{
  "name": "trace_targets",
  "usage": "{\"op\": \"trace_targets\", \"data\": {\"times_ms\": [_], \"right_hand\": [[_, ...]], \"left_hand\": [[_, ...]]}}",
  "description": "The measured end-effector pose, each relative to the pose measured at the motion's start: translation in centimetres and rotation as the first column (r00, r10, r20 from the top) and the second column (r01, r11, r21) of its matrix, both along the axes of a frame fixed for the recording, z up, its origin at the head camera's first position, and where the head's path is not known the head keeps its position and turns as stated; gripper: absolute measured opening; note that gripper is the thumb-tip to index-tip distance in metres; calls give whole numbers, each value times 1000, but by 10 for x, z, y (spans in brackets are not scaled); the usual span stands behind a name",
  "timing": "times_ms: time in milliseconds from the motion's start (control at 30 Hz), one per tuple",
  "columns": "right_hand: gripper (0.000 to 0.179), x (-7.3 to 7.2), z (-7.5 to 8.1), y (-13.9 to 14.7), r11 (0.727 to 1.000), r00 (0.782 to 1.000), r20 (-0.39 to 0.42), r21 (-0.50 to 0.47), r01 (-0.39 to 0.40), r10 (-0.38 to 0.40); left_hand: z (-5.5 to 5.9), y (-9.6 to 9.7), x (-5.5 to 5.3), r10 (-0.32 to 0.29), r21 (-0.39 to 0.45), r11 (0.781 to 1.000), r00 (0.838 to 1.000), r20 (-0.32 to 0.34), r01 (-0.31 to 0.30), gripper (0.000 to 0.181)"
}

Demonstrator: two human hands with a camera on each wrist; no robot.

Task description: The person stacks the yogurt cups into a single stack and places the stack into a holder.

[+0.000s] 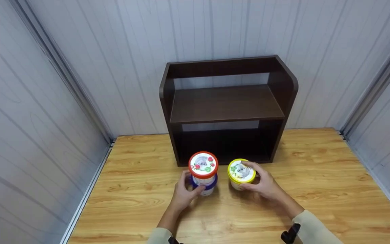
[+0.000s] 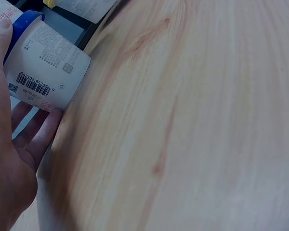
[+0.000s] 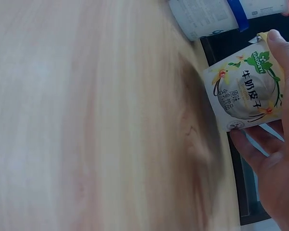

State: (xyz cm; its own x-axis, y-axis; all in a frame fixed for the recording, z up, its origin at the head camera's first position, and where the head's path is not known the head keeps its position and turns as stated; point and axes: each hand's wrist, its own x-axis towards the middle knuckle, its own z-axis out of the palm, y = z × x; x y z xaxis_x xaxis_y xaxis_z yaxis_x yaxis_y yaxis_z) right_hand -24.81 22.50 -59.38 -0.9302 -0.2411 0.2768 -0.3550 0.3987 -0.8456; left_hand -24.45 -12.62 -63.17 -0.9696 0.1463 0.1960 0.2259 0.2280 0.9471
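Two stacked tubs (image 1: 203, 173) sit in the curled left hand (image 1: 183, 192) and a yellow-lidded tub (image 1: 241, 173) in the curled right hand (image 1: 266, 184) near the tabletop's (image 1: 317, 189) middle, both gripped; lifting onto the shelf (image 1: 227, 103) seems next.

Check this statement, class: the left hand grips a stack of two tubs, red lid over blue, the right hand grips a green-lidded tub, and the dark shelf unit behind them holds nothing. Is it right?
One detail is wrong. The tub in the right hand has a yellow lid, not green, as the head view shows. The left hand does grip the two-tub stack, and the shelf unit holds nothing.
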Motion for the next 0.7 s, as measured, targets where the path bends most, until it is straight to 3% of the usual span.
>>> {"op": "trace_targets", "data": {"times_ms": [200,400,700], "right_hand": [[78,-4,9,0,1000,1000,-13,-13,-3,2],[78,-8,19,-1,1000,1000,-4,-30,-5,5],[81,-13,32,-2,1000,999,30,-20,13,-12]], "left_hand": [[-7,0,0,4,-13,1000,996,-94,-5,77],[0,1,1,2,2,1000,1000,0,-2,78],[4,2,2,10,-1,1000,999,50,-10,78]]}}
